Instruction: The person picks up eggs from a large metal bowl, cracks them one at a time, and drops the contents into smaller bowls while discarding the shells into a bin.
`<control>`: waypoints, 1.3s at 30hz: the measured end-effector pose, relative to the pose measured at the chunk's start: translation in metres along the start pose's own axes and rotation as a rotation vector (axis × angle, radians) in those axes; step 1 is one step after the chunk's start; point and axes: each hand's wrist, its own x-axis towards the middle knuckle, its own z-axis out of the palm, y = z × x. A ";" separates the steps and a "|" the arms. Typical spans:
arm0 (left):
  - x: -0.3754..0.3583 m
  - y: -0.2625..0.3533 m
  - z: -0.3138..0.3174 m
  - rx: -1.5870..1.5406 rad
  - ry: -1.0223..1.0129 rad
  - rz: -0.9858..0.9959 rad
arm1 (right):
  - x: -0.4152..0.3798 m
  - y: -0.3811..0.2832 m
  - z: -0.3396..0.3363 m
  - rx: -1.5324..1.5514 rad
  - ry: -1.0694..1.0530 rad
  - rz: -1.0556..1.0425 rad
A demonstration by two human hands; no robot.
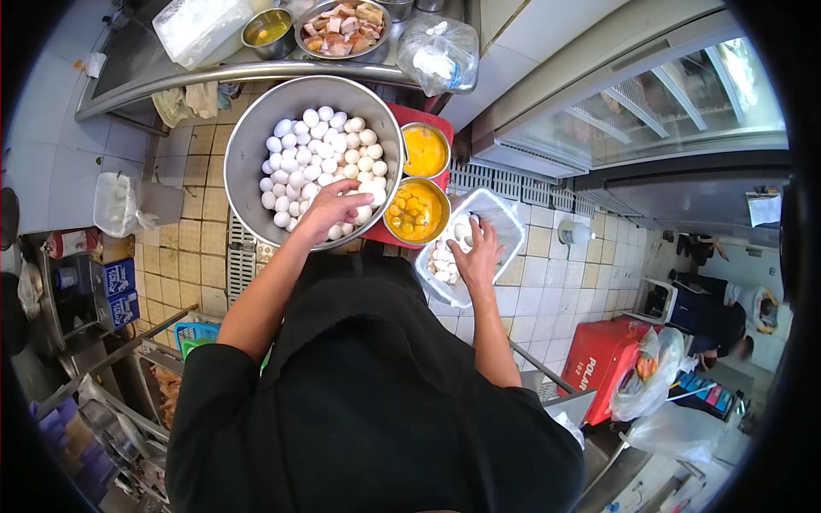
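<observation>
A large round metal pot (248,205) holds many white eggs (305,156). My left hand (333,209) reaches over its near right part, fingers at a white egg. Two metal bowls of cracked eggs stand to the right on a red surface: the upper bowl's yolks (425,150) look broken up, while the lower bowl (415,212) shows several whole yolks. My right hand (481,248) is above a translucent plastic bin (505,224) with eggshells (445,263) inside. Its fingers are spread and curved, with white shell just behind them.
A metal counter at the top bears a bowl of meat chunks (344,30), a small bowl of egg (268,32) and a plastic bag (437,56). A glass-door fridge (658,94) is at right. Near a red box (599,363), other people (723,316) are at far right.
</observation>
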 end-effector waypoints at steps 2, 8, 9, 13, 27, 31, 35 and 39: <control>-0.004 0.013 0.015 0.044 -0.015 0.019 | 0.014 -0.024 -0.008 0.389 0.047 -0.126; 0.000 0.018 0.039 0.133 -0.144 0.138 | 0.046 -0.113 -0.014 0.704 -0.158 -0.455; -0.002 0.018 0.038 0.142 -0.134 0.153 | 0.049 -0.116 -0.012 0.747 -0.174 -0.403; -0.009 0.022 0.019 0.170 0.037 0.054 | 0.054 -0.123 -0.002 0.747 -0.117 -0.407; -0.016 -0.026 -0.021 0.064 0.151 -0.053 | 0.057 -0.061 0.034 0.740 -0.005 -0.145; -0.013 -0.021 -0.012 0.108 0.136 -0.032 | 0.061 -0.048 0.032 0.618 -0.036 -0.221; -0.009 -0.021 -0.008 0.162 0.095 -0.011 | 0.063 -0.046 0.031 0.556 0.022 -0.294; -0.006 -0.020 -0.005 0.150 0.058 -0.017 | 0.062 -0.049 0.021 0.546 0.064 -0.300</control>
